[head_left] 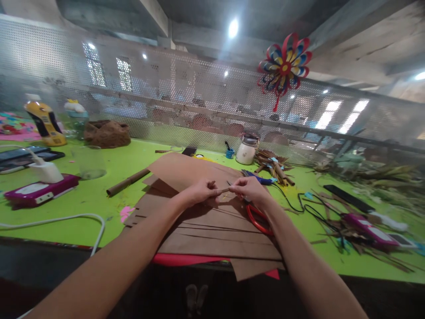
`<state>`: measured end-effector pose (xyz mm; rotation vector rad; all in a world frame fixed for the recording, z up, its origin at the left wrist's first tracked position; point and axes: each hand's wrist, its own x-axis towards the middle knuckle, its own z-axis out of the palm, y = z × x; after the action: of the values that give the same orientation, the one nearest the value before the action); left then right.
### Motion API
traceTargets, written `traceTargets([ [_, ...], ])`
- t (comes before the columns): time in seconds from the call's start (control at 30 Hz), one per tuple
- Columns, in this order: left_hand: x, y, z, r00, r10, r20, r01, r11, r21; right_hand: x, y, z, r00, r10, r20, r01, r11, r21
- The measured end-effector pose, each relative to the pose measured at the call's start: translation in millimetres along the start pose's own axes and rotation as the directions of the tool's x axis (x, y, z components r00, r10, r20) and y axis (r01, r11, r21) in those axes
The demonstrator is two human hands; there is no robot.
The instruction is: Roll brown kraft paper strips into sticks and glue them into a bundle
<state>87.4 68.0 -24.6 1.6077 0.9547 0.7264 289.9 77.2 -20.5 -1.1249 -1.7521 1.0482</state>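
Observation:
Above a pile of brown paper sheets (pixel 199 223), my two hands meet with a thin brown paper strip (pixel 224 191) between them. My left hand (pixel 203 193) pinches its left end, fingers closed. The fingertips of my right hand (pixel 247 188) close on the right end. A small dark pointed tip (pixel 229 182) shows beside the right fingertips. Scissors with red handles (pixel 259 220) lie under or against my right palm and wrist; their blades are mostly hidden, and I cannot tell whether the tip belongs to them.
A rolled brown paper tube (pixel 128 182) lies left of the pile. Behind my right hand are a blue tool (pixel 264 180), a lidded jar (pixel 246 149) and brown scraps (pixel 277 167). A purple power strip (pixel 41 190) sits left, a black phone (pixel 348 198) right. Cables cross the green table (pixel 133 155).

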Motion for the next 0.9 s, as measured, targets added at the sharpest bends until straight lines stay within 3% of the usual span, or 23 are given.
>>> traceTargets([
  [0.2, -2.2, 5.2, -2.9, 0.997, 0.042, -0.063, -0.037, 0.996, 0.076, 2.2, 5.7, -0.6, 0.997, 0.076, -0.007, -0.072, 0.972, 0.223],
  [0.43, -0.1, 6.5, -6.1, 0.993, 0.062, -0.102, -0.049, 0.991, 0.128, 5.7, 11.2, -1.5, 0.995, 0.099, -0.006, -0.09, 0.927, 0.364],
  [0.6, 3.1, 1.0, -10.3, 0.994, 0.097, -0.053, -0.095, 0.995, 0.041, 5.1, 8.0, -2.5, 0.993, 0.106, -0.053, -0.083, 0.94, 0.331],
  [0.73, 3.6, 0.3, -12.4, 0.999, 0.047, -0.01, -0.048, 0.999, -0.013, 4.0, 7.5, -3.1, 0.993, 0.092, -0.073, -0.064, 0.947, 0.315],
  [0.9, 2.8, 1.2, -14.6, 1.0, 0.005, 0.005, -0.004, 0.996, -0.089, 7.4, 10.4, -3.3, 0.996, 0.041, -0.082, -0.001, 0.902, 0.431],
])
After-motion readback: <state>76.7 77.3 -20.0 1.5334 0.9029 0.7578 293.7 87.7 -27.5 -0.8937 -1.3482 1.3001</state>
